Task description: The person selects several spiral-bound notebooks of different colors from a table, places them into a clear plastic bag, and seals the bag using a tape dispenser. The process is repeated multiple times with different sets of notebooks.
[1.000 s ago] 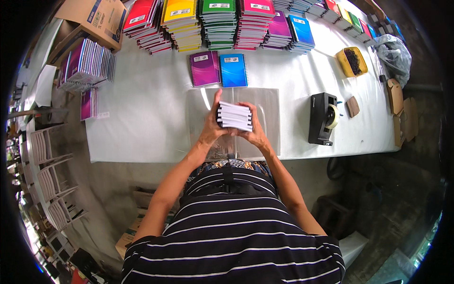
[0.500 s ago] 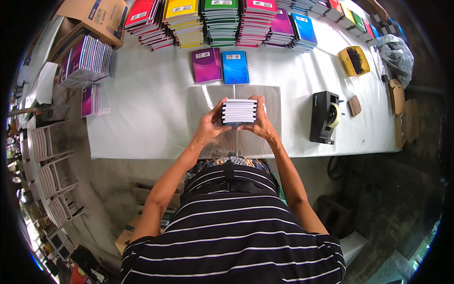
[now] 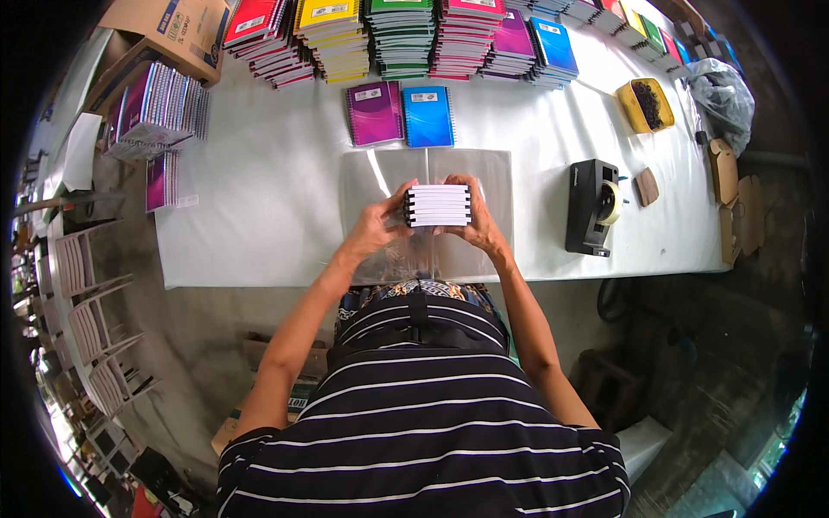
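Note:
Between my two hands is a small stack of spiral notebooks, held on edge so the white page edges and dark bindings face up. My left hand grips its left end, and my right hand is closed round the right end. Beneath the stack, clear plastic sheets lie flat on the table. Just beyond them rest a purple notebook and a blue notebook side by side, covers up.
Tall stacks of coloured notebooks line the far side. A cardboard box and more purple notebooks stand at left. Toward the right are a black tape dispenser, a brown block, a yellow tub and a plastic bag.
The notebook stack has tipped slightly in my hands, so its lower cover no longer shows. Both hands keep their hold at nearly the same place, while the view shifts slightly.

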A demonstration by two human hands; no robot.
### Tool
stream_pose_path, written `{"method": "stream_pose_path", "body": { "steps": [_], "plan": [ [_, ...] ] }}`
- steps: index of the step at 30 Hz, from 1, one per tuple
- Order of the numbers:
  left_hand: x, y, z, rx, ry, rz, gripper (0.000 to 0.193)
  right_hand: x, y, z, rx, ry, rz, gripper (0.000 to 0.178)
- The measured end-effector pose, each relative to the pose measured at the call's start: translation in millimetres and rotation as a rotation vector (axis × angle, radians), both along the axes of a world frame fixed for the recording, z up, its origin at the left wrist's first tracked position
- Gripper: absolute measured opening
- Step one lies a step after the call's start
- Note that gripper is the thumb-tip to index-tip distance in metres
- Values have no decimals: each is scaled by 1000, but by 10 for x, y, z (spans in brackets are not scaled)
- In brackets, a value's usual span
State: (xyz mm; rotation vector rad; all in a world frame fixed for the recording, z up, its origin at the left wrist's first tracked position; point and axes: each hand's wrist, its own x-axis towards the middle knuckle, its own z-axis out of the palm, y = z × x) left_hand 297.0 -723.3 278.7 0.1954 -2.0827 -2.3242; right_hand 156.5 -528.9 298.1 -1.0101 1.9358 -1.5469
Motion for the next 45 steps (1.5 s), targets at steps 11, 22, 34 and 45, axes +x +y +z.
{"method": "stream_pose_path", "body": {
  "steps": [11, 22, 34, 45],
  "plan": [
    [-403, -319, 120, 209, -23, -49, 38, 7, -8, -34, -23, -37, 6, 89],
    [-354, -247, 99, 227, -12, -14, 65, 1, 3, -39, -12, -69, 3, 88],
    [-320, -217, 110, 168, 27, -23, 79, 11, -5, -13, -26, -84, -4, 86],
    [-255, -218, 183, 178, 16, -58, 90, 5, 0, -41, -35, -113, 0, 86]
  ]
}}
